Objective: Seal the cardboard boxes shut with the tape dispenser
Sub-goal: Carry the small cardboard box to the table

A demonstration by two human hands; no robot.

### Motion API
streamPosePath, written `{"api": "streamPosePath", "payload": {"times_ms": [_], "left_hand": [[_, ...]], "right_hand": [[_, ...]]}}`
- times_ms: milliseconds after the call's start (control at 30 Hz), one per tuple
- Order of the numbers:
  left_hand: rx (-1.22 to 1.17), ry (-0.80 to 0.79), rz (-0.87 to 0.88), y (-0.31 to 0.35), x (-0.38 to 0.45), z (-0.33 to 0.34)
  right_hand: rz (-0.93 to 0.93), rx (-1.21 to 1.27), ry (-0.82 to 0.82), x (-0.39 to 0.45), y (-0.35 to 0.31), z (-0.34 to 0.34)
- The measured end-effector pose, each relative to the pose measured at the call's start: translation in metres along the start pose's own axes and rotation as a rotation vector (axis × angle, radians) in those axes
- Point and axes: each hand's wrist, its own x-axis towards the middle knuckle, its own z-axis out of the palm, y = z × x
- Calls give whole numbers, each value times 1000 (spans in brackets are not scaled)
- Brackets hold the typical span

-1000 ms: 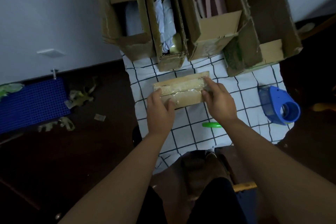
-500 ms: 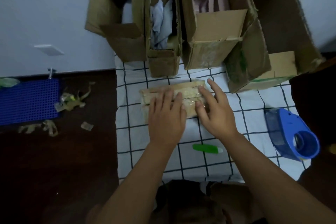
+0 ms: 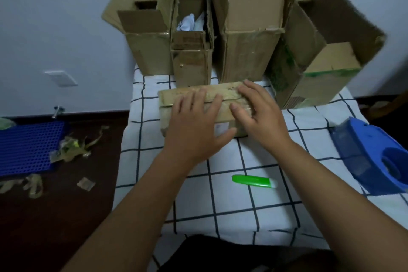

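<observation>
I see both hands spread flat on the small box (image 3: 199, 106), its length running left-right; the tape dispenser (image 3: 373, 157) lies on the cloth nearest my right hand (image 3: 259, 112), probably its job.

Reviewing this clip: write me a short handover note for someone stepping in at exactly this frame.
Left hand: open, flat on the small taped box, holding nothing.
Right hand: open, fingers spread on the same box's right end, pressing the tape down.
Tape dispenser: idle on the checked cloth, far right. Green cutter lies in front of the small box.
Done: the small box looks closed and taped.
Left: four open boxes stand behind it by the wall, flaps up, unsealed.
</observation>
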Motion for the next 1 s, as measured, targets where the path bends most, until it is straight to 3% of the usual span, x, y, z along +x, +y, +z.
{"api": "streamPosePath", "payload": {"times_ms": [167,300,467,633,1000], "left_hand": [[97,-84,35,4,-2,-15],[112,-92,45,31,-22,-27],[100,-94,32,60,-38,-22],[77,-4,-32,73,-43,-4],[-30,39,11,108,-33,-7]], "right_hand": [[-15,53,-252,-7,1,-21],[-67,8,-307,-27,4,-51],[-110,-323,-401,-53,13,-69],[-131,-590,-345,-68,14,-73],[101,-651,-106,-112,42,-155]]}}
